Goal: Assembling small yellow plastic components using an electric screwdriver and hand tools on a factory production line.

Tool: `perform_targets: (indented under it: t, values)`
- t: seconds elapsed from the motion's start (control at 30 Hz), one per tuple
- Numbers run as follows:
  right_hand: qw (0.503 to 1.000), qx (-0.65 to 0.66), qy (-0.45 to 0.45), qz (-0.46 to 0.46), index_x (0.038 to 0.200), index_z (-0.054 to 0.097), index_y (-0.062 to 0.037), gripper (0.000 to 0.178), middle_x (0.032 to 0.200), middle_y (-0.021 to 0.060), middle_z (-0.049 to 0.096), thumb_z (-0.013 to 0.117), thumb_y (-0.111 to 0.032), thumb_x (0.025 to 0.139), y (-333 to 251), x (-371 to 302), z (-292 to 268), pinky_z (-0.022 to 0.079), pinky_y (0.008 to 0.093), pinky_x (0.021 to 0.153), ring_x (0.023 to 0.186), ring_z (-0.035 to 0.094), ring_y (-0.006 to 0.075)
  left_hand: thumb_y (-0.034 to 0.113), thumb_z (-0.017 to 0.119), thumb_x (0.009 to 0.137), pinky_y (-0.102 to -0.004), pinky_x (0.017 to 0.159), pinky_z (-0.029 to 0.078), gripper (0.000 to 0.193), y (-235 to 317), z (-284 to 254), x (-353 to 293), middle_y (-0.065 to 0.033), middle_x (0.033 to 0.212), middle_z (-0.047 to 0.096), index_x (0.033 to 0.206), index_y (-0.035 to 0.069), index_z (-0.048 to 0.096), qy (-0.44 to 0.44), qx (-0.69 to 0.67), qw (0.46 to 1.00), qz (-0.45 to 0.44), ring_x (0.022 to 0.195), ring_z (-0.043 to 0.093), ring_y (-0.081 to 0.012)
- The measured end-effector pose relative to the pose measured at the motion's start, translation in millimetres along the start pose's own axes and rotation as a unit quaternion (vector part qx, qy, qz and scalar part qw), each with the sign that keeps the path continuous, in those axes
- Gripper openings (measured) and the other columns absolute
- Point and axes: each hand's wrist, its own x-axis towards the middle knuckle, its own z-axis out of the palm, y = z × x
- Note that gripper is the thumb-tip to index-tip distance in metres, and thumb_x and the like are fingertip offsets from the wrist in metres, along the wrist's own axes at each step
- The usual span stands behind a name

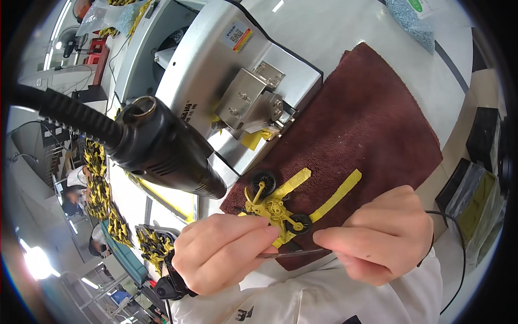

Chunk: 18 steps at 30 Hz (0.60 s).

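A yellow toy motorcycle (272,209) with black wheels lies on a dark brown towel (372,113), just beyond my hands. My left hand (218,251) is closed, its fingertips at the near side of the motorcycle. A thin, dark, slightly curved strip (295,253) spans from the left fingers to my right hand (380,237). The right hand is closed in a pinch at the strip's other end, close to one wheel. Fingers hide both ends of the strip, so its kind is unclear. Two strips of yellow tape, one of them a long piece (339,193), stretch away from the motorcycle.
A silver tape dispenser (210,70) stands beyond the towel. The black nozzle-like tool (164,146) on a ribbed hose hangs at left, close to the work. A tray of yellow and black toy parts (152,243) sits left; a bag of blue pellets (413,24) lies far right.
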Motion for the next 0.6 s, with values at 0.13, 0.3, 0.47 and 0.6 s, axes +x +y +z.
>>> perform_targets:
  t: [0.13, 0.3, 0.47, 0.6]
  values:
    - [0.999, -0.003, -0.021, 0.030, 0.087, 0.072, -0.0025, 0.027, 0.052, -0.0005, 0.052, 0.059, 0.000, 0.063, -4.4, 6.3, -17.9, 0.034, 0.0248, 0.035, 0.035, 0.046, 0.0116, 0.005, 0.074, 0.075, -0.0311, 0.055, 0.055, 0.018, 0.9, -8.4, -1.1, -0.0132, 0.081, 0.069, 0.090, -0.004, 0.069, -0.013, 0.024, 1.000, -0.015, 0.067, 0.067, -0.0233]
    - [0.972, -0.178, 0.062, 0.142, 0.097, 0.068, -0.0002, 0.027, 0.069, 0.0074, 0.063, 0.062, 0.008, 0.071, 2.9, 17.6, -6.2, 0.040, 0.0259, 0.044, 0.050, 0.059, 0.0179, 0.026, 0.048, 0.100, -0.0290, 0.067, 0.049, 0.036, -26.5, -84.4, -23.0, -0.0207, 0.094, 0.068, 0.102, -0.007, 0.063, 0.268, 0.161, 0.947, -0.067, 0.073, 0.063, -0.0222]
    - [0.974, -0.163, 0.020, 0.158, 0.099, 0.065, 0.0007, 0.023, 0.075, 0.0089, 0.065, 0.062, 0.006, 0.077, 7.3, 23.7, -10.1, 0.043, 0.0270, 0.047, 0.055, 0.061, 0.0200, 0.018, 0.054, 0.098, -0.0337, 0.096, 0.044, 0.027, -122.4, -94.9, 49.4, -0.0138, 0.110, 0.067, 0.114, 0.000, 0.067, 0.143, 0.276, 0.950, -0.036, 0.107, 0.062, -0.0233]
    - [0.977, -0.135, -0.009, 0.167, 0.098, 0.065, 0.0012, 0.019, 0.073, 0.0097, 0.064, 0.061, 0.005, 0.080, 12.7, 24.2, -8.9, 0.044, 0.0279, 0.047, 0.054, 0.061, 0.0201, 0.018, 0.059, 0.097, -0.0325, 0.097, 0.043, 0.023, -130.6, -65.5, 61.1, -0.0124, 0.113, 0.067, 0.114, 0.007, 0.069, 0.194, 0.277, 0.936, -0.096, 0.112, 0.060, -0.0217]
